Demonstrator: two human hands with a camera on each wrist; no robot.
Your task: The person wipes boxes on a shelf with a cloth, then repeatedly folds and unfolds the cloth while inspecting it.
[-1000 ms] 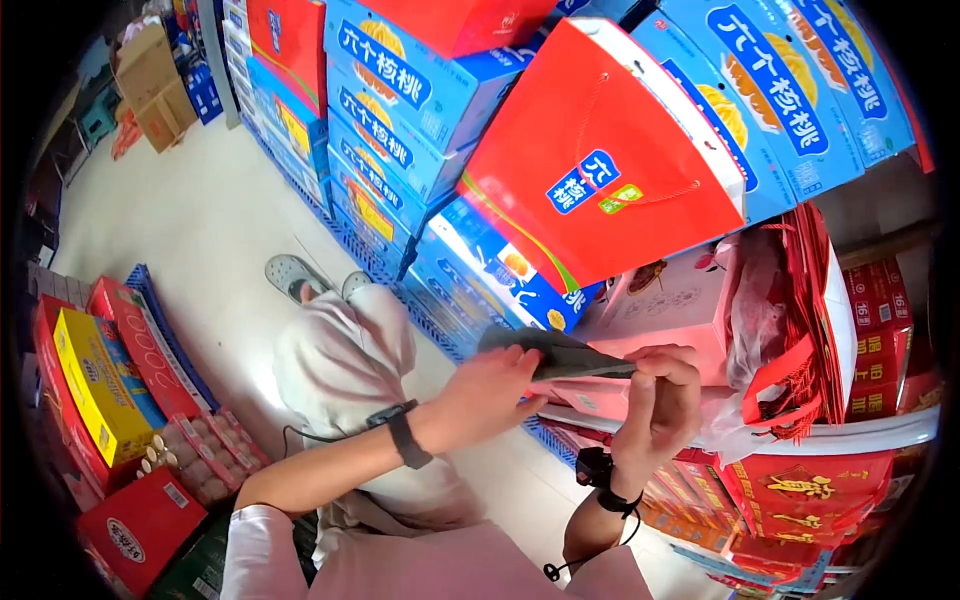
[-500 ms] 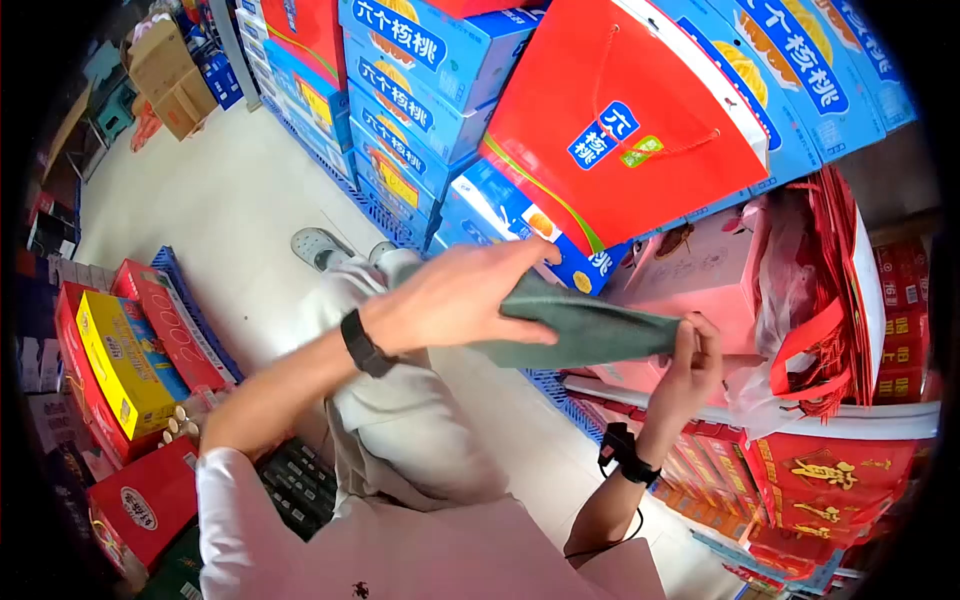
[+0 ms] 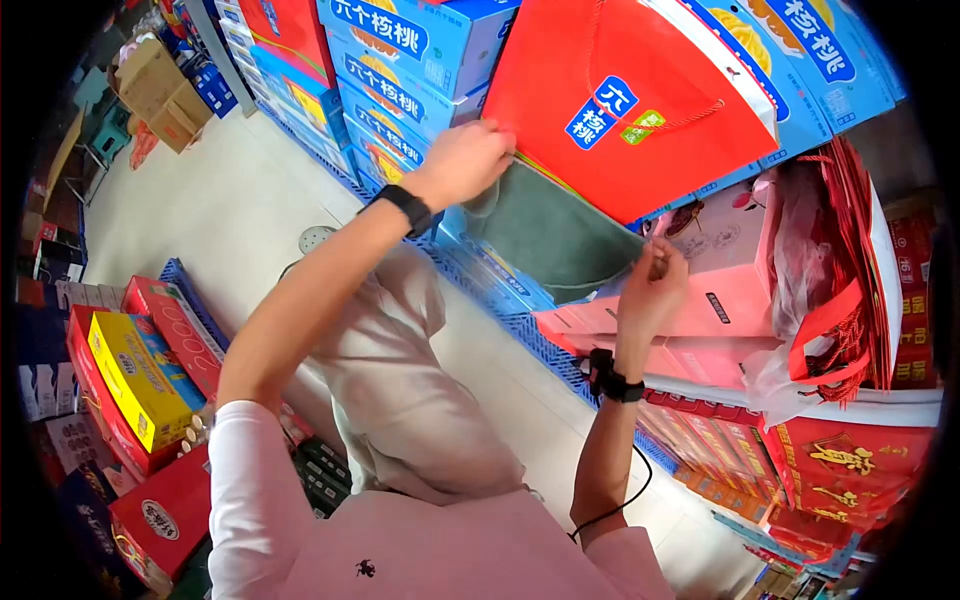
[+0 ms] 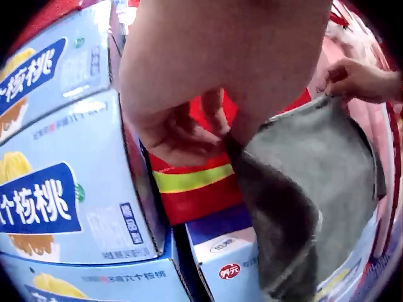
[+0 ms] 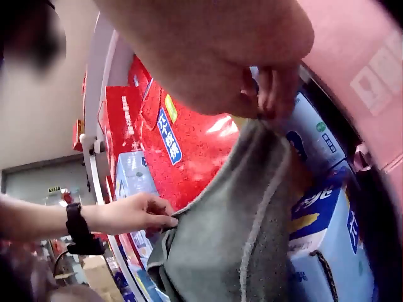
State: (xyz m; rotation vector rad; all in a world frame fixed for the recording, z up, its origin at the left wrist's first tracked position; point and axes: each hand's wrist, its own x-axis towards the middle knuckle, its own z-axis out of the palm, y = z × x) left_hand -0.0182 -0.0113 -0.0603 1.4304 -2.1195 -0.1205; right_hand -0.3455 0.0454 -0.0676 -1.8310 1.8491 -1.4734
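Observation:
A grey-green cloth (image 3: 550,235) hangs spread between both hands, its upper edge stretched from one to the other. My left hand (image 3: 465,165) pinches one upper corner, close by the red gift bag (image 3: 560,90). At the opposite corner, the fingers of my right hand (image 3: 655,285) pinch the edge, in front of a pink box (image 3: 725,235). In the left wrist view the cloth (image 4: 327,176) drapes down with a dark fold below the left fingers. The right wrist view shows a pale seam line running down the cloth (image 5: 220,239).
Blue drink cartons (image 3: 400,100) are stacked behind the hands on a blue plastic pallet (image 3: 545,350). Red boxes (image 3: 830,470) fill the right side. A yellow box (image 3: 140,380) and red cartons stand at left, across a pale floor (image 3: 220,190).
The cloth was bunched, then drawn out narrow, and now hangs wide. My left hand, open along the cloth half a second ago, has moved up and pinches its corner. The right hand keeps its grip.

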